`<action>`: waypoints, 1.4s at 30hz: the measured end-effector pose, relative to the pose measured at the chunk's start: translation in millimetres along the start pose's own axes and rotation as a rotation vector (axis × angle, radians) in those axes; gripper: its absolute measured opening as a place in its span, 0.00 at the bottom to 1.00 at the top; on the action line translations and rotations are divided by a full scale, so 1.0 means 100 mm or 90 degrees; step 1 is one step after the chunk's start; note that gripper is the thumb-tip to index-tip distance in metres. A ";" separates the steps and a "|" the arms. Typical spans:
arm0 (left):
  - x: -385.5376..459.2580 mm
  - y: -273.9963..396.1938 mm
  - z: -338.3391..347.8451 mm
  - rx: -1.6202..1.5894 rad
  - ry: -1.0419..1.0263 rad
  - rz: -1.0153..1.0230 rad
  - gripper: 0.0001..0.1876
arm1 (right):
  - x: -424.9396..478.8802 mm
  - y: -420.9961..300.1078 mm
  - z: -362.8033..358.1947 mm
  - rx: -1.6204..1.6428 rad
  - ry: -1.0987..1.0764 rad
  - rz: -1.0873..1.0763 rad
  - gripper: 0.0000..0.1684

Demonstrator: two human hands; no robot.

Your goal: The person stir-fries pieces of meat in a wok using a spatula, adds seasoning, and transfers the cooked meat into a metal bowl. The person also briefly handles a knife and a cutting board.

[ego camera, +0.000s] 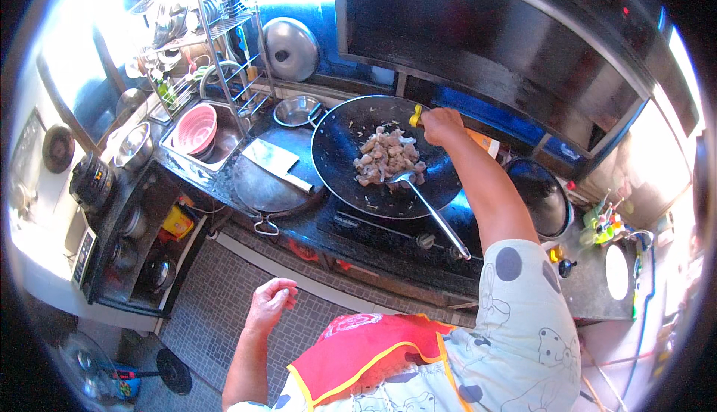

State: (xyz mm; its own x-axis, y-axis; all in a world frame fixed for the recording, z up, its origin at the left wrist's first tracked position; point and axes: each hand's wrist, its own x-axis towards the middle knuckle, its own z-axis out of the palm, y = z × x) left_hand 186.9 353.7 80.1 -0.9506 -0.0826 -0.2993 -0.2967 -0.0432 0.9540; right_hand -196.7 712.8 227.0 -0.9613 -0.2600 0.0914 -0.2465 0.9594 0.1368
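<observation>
My right hand is stretched over the far right rim of a large black wok. A small yellow item pokes out of its closed fingers; the rest is hidden by the fist. Pale chunks of raw-looking meat are heaped in the wok, with small shreds scattered around them. A metal spatula rests with its blade in the meat and its handle across the near rim. Low in front of my body, over the floor, my left hand has its fingers curled in and holds nothing visible.
Left of the wok, a cleaver lies on a round board. Beyond are a steel bowl, a sink with a pink colander, and a dish rack. A dark round lid or pan stands right of the stove.
</observation>
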 end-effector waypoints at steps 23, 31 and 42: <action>0.05 0.07 0.06 0.006 -0.008 -0.002 0.10 | -0.17 0.05 -0.03 -0.005 -0.001 0.030 0.15; 0.04 0.09 0.09 0.003 -0.026 -0.001 0.10 | -0.16 0.04 -0.04 -0.016 0.006 0.004 0.15; 0.05 0.08 0.09 0.008 -0.032 -0.005 0.10 | -0.13 0.12 -0.05 0.019 -0.009 0.045 0.15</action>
State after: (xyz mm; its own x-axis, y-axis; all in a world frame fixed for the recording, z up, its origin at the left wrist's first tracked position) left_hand 178.4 362.2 86.8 -0.9513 -0.0327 -0.3066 -0.3056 -0.0314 0.9516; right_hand -186.4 727.1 232.5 -0.9781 -0.1898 0.0856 -0.1811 0.9783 0.1005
